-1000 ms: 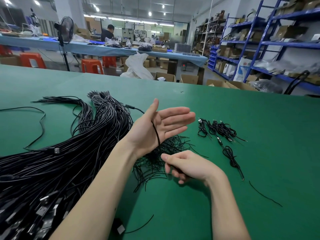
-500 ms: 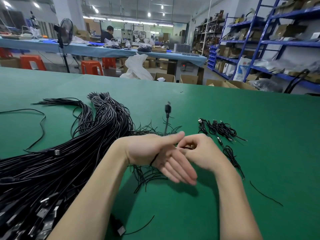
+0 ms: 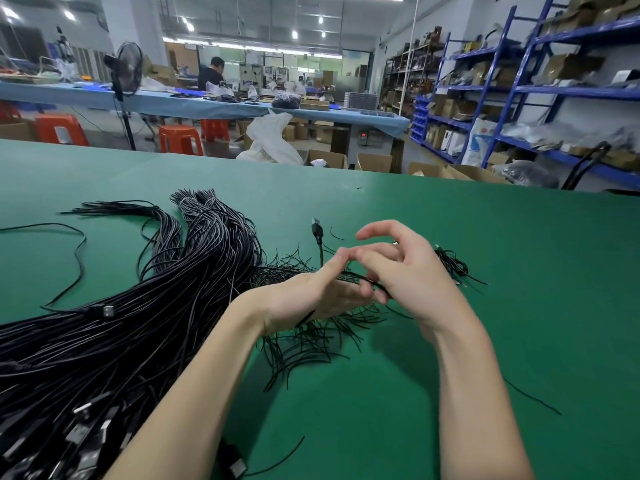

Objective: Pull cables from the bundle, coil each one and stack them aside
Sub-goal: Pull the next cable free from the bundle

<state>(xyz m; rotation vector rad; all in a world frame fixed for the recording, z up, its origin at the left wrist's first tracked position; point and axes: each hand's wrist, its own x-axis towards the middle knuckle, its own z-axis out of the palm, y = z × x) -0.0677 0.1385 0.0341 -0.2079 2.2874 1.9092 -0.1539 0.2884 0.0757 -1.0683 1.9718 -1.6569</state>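
Cables by the hundred wait as one coil takes shape

Cables from the big black bundle (image 3: pixel 114 334), which sprawls from the table's centre out to 8 o'clock, are being wound one at a time on the green table (image 3: pixel 450 393). The left hand (image 3: pixel 311 296) is held flat with fingers extended, serving as a former; a single cable (image 3: pixel 320 252) loops around it, its USB plug (image 3: pixel 317 228) standing up at 12 o'clock of the hand. The right hand (image 3: pixel 408 271), fingers loosely curled, appears to pinch that cable against the left fingertips, though the exact grip is blurred. Only a small stack of coiled cables (image 3: pixel 453 266) lies at 3 o'clock, partly hidden behind the right hand, so its count cannot be told. Judging by the bundle's bulk, most of the work remains. A heap of short ties (image 3: pixel 304 344) lies beneath the wrists; the bundle's near end runs off frame.
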